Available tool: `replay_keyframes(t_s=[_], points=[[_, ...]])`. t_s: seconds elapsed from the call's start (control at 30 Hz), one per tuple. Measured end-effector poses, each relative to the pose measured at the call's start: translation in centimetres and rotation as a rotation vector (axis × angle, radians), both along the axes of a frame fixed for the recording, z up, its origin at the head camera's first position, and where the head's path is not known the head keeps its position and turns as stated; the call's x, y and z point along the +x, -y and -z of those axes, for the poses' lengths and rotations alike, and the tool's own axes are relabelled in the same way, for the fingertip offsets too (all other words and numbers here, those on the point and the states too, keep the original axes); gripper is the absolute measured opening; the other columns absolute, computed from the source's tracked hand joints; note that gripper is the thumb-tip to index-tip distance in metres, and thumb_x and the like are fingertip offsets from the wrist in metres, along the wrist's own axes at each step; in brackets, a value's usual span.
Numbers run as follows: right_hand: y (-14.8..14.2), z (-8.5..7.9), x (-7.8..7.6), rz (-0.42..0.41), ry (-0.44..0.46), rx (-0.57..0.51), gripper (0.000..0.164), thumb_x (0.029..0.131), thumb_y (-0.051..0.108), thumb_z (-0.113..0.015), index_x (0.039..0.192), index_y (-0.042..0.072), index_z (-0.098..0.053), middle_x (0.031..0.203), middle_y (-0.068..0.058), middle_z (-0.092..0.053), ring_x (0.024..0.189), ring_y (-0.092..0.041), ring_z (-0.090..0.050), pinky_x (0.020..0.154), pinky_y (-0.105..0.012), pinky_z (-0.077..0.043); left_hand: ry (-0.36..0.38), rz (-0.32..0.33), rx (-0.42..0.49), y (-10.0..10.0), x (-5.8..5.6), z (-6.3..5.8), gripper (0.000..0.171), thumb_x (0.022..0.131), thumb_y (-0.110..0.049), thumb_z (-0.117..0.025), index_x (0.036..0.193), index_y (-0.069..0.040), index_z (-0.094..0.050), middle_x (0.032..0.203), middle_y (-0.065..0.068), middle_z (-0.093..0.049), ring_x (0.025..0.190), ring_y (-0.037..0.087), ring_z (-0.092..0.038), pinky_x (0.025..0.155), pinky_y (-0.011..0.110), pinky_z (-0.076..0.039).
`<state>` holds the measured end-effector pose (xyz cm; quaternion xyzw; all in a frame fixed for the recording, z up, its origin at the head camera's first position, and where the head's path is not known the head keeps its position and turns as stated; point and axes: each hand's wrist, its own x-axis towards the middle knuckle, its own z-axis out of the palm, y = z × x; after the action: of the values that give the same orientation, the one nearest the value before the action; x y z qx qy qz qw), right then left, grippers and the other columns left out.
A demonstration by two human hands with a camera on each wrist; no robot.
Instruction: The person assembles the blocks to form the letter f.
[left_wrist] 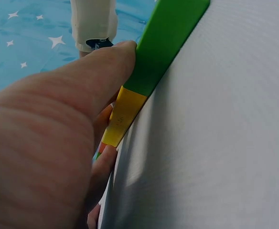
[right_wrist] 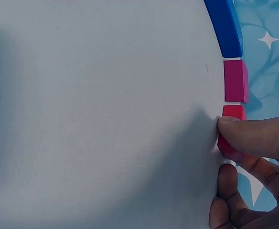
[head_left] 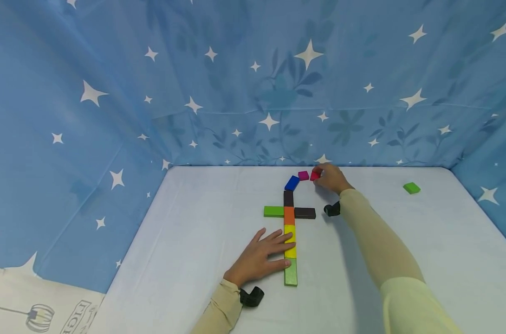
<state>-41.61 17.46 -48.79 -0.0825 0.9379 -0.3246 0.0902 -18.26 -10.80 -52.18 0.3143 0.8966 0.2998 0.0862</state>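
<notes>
Red block [head_left: 314, 176]: small, glossy, rectangular, at the far edge of the white table [head_left: 403, 260], right against the blue star cloth. Right hand [head_left: 330, 178] pinches it, thumb on the near side, fingers curled at the far end per the right wrist view [right_wrist: 231, 131]. The block sits at the fingertips, on the hand's left side. Just past it to the left, a small gap, then a magenta block [head_left: 303, 175], then a blue block [head_left: 292, 183] angled toward the column. How the red block's long axis runs is hard to tell under the fingers.

Left hand [head_left: 261, 256] lies flat, fingers spread and straight, tips pressing the yellow block [head_left: 290, 241] from its left side; thumb by the green block [head_left: 290, 272]. The column runs lengthwise away from the person, with green, yellow, orange [head_left: 289, 215] and dark blocks end to end, and a crossbar at the orange one.
</notes>
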Motion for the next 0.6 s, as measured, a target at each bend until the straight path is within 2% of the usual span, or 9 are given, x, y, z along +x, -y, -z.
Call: replay_keyframes(t_s=[0.6], points=[[0.00,-0.11,0.24,-0.012,-0.025,-0.003,0.041,0.098,0.003,-0.075,0.136,-0.006,-0.065,0.129,-0.027,-0.061,0.120,-0.044,-0.053,0.109,-0.061,-0.049,-0.009,0.001,0.004,0.02,0.00,0.06,0.053,0.108,-0.050,-0.059,0.157,-0.028,-0.059,0.167,-0.016,-0.041,0.160,0.009,-0.022,0.132,0.050,-0.004]])
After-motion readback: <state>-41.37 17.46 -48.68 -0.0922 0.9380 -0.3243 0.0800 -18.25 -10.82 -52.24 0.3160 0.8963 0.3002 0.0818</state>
